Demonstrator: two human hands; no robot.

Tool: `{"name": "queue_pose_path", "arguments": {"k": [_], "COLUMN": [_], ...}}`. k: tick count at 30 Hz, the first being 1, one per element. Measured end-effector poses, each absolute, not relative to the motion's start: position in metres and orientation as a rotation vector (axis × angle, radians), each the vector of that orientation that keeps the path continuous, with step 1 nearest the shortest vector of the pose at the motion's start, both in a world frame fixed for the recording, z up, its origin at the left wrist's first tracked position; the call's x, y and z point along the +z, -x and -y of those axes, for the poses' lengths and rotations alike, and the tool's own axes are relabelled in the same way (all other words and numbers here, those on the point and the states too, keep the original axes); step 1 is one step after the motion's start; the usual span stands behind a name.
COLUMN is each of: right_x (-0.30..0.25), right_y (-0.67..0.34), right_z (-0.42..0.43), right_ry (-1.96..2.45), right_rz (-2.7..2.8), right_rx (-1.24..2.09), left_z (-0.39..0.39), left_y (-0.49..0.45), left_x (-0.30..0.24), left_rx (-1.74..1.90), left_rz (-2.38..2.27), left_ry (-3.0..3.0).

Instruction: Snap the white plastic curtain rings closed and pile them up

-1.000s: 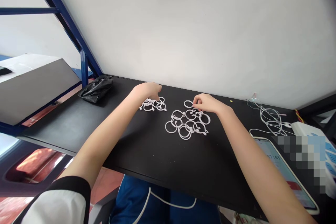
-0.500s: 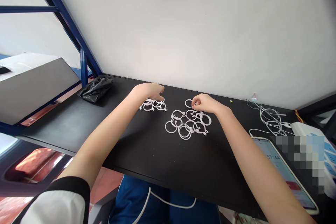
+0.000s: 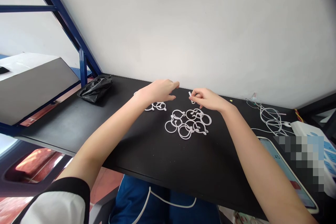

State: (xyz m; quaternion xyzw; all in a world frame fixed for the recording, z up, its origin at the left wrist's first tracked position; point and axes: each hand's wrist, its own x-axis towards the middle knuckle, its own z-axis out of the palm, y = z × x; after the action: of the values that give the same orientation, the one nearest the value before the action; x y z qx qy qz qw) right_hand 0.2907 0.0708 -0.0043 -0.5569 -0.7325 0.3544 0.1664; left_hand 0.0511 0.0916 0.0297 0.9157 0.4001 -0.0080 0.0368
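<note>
My right hand [image 3: 206, 98] pinches a white ring [image 3: 190, 95], seen nearly edge-on and raised at the far side of the table. Just to its left, my left hand [image 3: 163, 90] hovers with thumb and fingers apart and nothing between them. Below my left hand lies a smaller group of white rings [image 3: 160, 106], partly hidden by that hand and wrist. Several more white rings with small clip-like ends form a loose pile [image 3: 185, 132] in front of my right hand, some overlapping.
A black plastic bag [image 3: 96, 89] rests at the table's back left. Coiled white cables [image 3: 271, 119], a phone [image 3: 288, 171] and a white power strip [image 3: 309, 130] occupy the right side. The black tabletop [image 3: 152, 150] meets a white wall [image 3: 178, 31] behind.
My right hand has lifted one ring off the far edge of the pile and turned it edge-on. My left hand has moved right, from the smaller group toward the right hand.
</note>
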Motion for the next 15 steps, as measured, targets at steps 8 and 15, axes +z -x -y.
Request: {"name": "queue_pose_path", "arguments": {"k": [8, 15], "right_x": [0.014, 0.026], "right_y": [-0.279, -0.285], "right_z": [-0.059, -0.054], "right_ry": [1.361, 1.173], "right_rz": [1.993, 1.983], "right_rx": [1.179, 1.428], "left_z": [-0.076, -0.078], "left_y": [-0.068, -0.071], "left_x": [0.029, 0.023], "left_rx": [0.121, 0.321], "left_rz": [-1.035, -1.001], "left_ry": [-2.97, -3.016]}}
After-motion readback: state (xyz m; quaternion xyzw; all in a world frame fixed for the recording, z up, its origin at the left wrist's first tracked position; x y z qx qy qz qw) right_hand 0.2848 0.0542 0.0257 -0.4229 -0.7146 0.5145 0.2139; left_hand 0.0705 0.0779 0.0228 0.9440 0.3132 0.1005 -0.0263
